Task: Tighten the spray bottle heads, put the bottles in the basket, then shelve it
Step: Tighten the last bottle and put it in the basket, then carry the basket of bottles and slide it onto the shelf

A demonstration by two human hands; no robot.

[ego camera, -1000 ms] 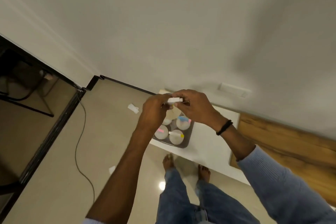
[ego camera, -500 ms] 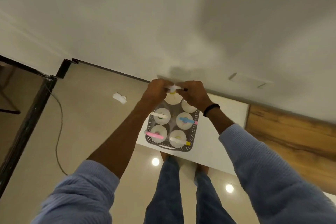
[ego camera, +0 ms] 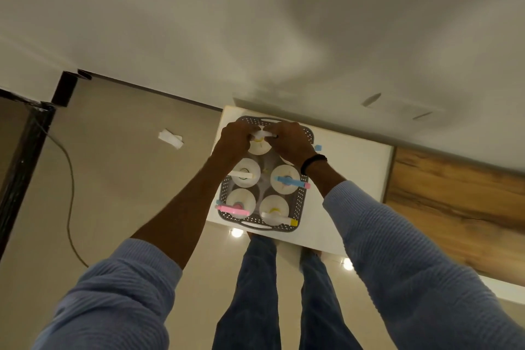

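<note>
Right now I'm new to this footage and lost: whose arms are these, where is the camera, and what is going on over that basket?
There is no machine here. A camera worn on a person's head looks down past their blue sleeves and legs. A grey perforated basket sits on a white table, with white spray bottles standing in it; four show their coloured heads clearly. The left hand and right hand meet over a bottle at the basket's far end, gripping its head. A scrap of paper lies on the floor.
</note>
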